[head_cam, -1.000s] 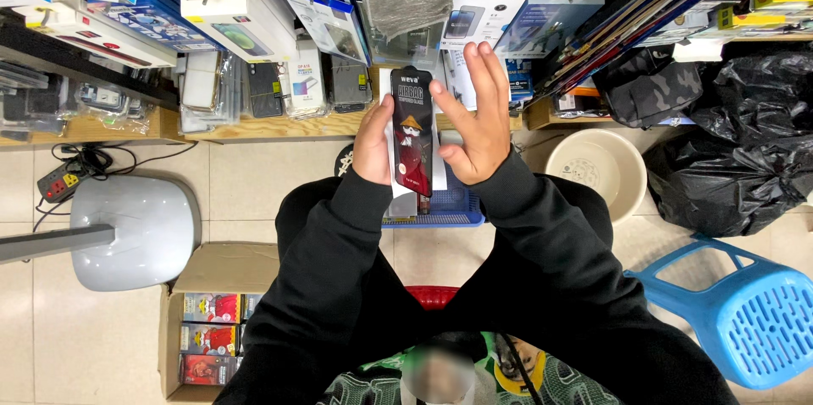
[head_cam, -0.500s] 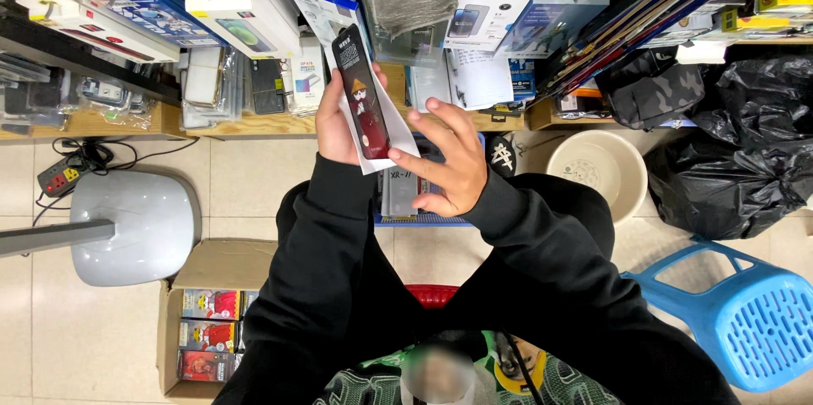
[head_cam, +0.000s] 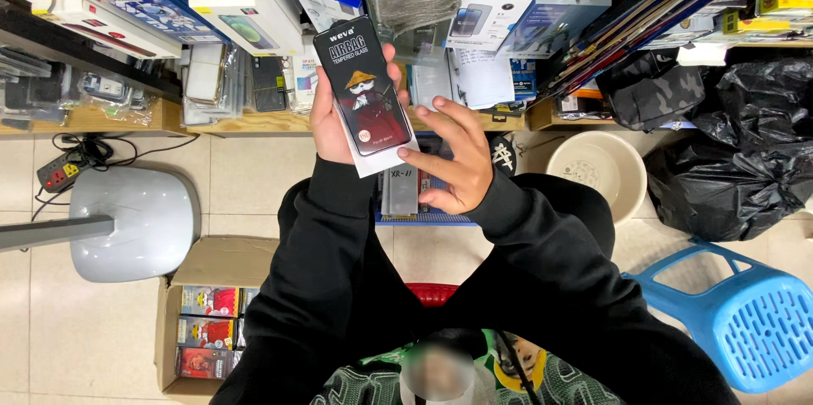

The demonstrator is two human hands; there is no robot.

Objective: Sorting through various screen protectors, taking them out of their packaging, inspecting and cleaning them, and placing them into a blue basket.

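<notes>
Left hand (head_cam: 334, 121) grips a black screen-protector packet (head_cam: 362, 87) with its white sleeve, raised upright before the crowded shelf (head_cam: 254, 121), while the right hand (head_cam: 453, 159), fingers (head_cam: 440, 117) loosely spread and holding nothing, hovers just beside the packet's lower edge

Black screen-protector pack (head_cam: 362, 87) with red-robed cartoon figure, white sleeve behind. Black sleeves (head_cam: 339, 269). Blue slotted plastic stool (head_cam: 745, 320). Cream bucket (head_cam: 597, 169). Glossy black bags (head_cam: 737, 151). Pale grey lamp base (head_cam: 135, 223). Brown cardboard box (head_cam: 212, 261).
</notes>
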